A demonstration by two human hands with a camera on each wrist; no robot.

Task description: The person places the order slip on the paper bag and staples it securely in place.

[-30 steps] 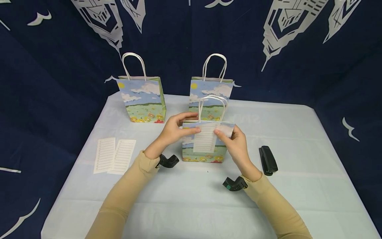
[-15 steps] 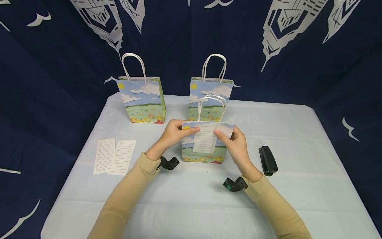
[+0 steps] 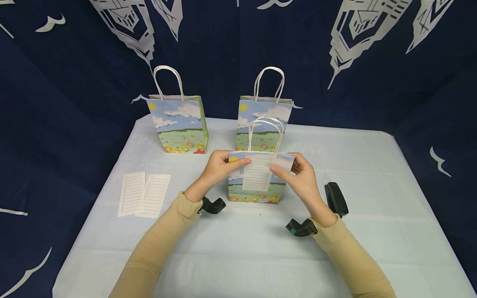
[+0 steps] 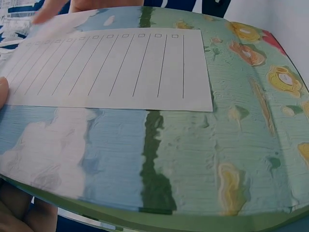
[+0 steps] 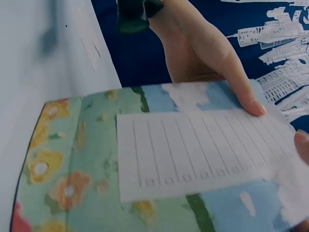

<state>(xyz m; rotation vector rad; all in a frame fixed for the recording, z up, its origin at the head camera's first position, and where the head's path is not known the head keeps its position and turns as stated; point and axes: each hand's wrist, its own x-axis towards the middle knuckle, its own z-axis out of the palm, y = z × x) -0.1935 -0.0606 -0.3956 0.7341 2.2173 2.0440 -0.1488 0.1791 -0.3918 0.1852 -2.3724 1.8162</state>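
A paper gift bag (image 3: pixel 257 198) with a meadow print and white twisted handles stands in front of me. A white lined card (image 3: pixel 257 174) lies against its upper front; checkboxes run along one long side (image 5: pixel 193 177). My left hand (image 3: pixel 220 169) pinches card and bag together, thumb on the card's upper left, fingers behind the bag. In the right wrist view, the left thumb (image 5: pixel 253 105) presses on the card. My right hand (image 3: pixel 301 178) is at the bag's upper right edge, thumb by the card's right edge, fingers behind the rim; it looks blurred in the left wrist view.
Two matching gift bags stand at the back, one at left (image 3: pixel 182 140) and one behind the held bag (image 3: pixel 246 118). Two lined cards (image 3: pixel 131 194) overlap on the table's left. A black stapler (image 3: pixel 336 198) lies right of my right hand.
The left fingers came down behind the bag's rim from beside the handle. My right hand and wrist then shifted slightly right, its fingers loosening at the bag's edge. Bag and card stayed nearly still.
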